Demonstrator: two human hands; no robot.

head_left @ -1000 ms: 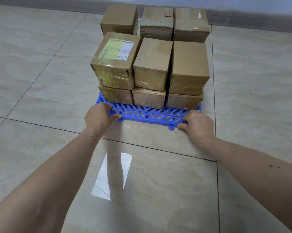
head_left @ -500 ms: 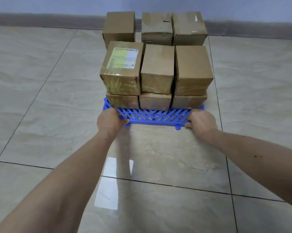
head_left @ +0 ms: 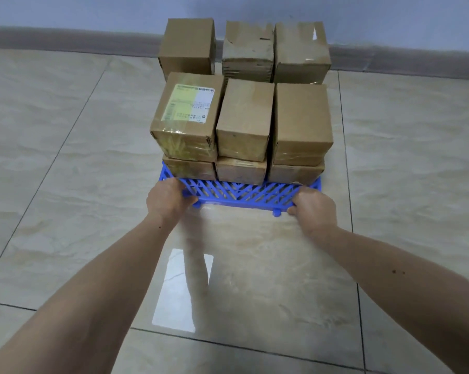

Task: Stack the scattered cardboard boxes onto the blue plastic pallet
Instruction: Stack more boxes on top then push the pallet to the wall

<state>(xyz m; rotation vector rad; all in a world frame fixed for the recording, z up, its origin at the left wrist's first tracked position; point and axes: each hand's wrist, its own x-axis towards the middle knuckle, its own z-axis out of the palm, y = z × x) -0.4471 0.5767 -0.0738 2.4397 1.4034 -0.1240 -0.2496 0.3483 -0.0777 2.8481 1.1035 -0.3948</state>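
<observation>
A blue plastic pallet (head_left: 241, 196) lies on the tiled floor, loaded with several brown cardboard boxes in two layers. The front top row holds a box with a yellow-white label (head_left: 188, 114), a plain box (head_left: 244, 117) and another plain box (head_left: 301, 120). Three more boxes (head_left: 248, 47) stand in the back row by the wall. My left hand (head_left: 166, 198) grips the pallet's near left corner. My right hand (head_left: 315, 209) grips its near right corner. The far half of the pallet is hidden under the boxes.
A pale wall with a grey skirting board (head_left: 66, 40) runs right behind the stack. Glossy beige floor tiles (head_left: 66, 157) surround the pallet, with a bright light reflection (head_left: 182, 287) between my forearms.
The pallet with its boxes has slid away from me toward the wall, both hands staying on its near edge. More of the wall is in view.
</observation>
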